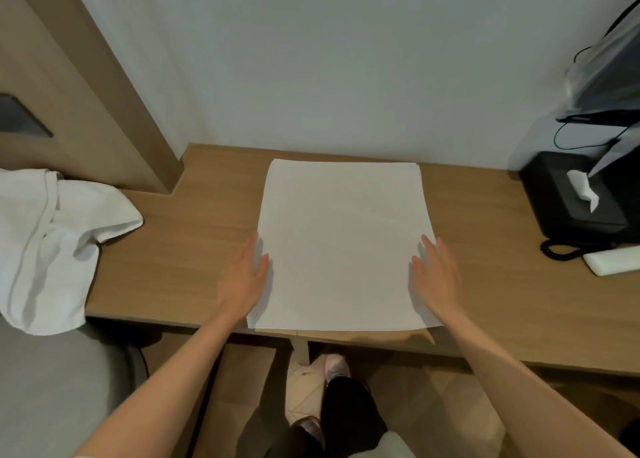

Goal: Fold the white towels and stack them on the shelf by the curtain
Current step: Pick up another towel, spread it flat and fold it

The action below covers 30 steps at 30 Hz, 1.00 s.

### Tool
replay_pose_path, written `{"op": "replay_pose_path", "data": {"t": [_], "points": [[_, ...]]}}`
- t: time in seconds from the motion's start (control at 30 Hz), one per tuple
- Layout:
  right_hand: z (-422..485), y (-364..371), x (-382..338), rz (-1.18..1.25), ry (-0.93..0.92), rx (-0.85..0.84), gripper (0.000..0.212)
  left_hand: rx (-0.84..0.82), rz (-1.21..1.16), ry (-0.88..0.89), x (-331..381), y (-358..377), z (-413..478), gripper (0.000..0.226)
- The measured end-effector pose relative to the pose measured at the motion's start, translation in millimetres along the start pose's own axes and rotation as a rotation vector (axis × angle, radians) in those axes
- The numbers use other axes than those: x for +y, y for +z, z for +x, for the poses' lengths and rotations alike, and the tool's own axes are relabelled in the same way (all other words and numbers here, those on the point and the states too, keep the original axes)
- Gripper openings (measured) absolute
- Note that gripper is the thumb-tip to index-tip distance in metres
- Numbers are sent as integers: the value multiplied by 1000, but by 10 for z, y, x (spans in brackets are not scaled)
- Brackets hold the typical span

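At the two side edges of the folded white towel [343,246], straight, relaxed fingers [251,249] lie flat: left hand [244,281] at its left edge, right hand [436,277] at its right. Two towels show on the wooden surface [485,284]. The crumpled towel [52,243] overhangs at left, cut off by the frame. One black tissue box [571,201] sits far right.

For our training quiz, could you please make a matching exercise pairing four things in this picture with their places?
Things:
1. flat towel
2. crumpled towel
3. tissue box
4. left hand

Places:
A. far right of the desk
B. at the flat towel's left edge, fingers straight
C. middle of the desk
D. left end of the desk, drooping past the edge

Pairs: 1-C; 2-D; 3-A; 4-B
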State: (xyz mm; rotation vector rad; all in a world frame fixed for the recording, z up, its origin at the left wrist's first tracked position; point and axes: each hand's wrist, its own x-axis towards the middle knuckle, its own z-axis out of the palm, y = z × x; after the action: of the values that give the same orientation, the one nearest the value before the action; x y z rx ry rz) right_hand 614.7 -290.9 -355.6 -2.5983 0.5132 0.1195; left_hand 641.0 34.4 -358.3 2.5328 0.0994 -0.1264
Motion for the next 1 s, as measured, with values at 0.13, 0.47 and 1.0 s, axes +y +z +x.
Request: {"op": "replay_pose_path", "data": {"t": [0.13, 0.47, 1.0], "points": [[346, -67, -45, 113, 4, 95, 45, 5, -116, -68, 85, -67, 408, 39], [877, 0, 89, 261, 200, 90, 45, -15, -212, -275, 101, -5, 924, 32], [985, -56, 171, 548, 367, -45, 22, -114, -297, -371, 25, -124, 943, 23]]}}
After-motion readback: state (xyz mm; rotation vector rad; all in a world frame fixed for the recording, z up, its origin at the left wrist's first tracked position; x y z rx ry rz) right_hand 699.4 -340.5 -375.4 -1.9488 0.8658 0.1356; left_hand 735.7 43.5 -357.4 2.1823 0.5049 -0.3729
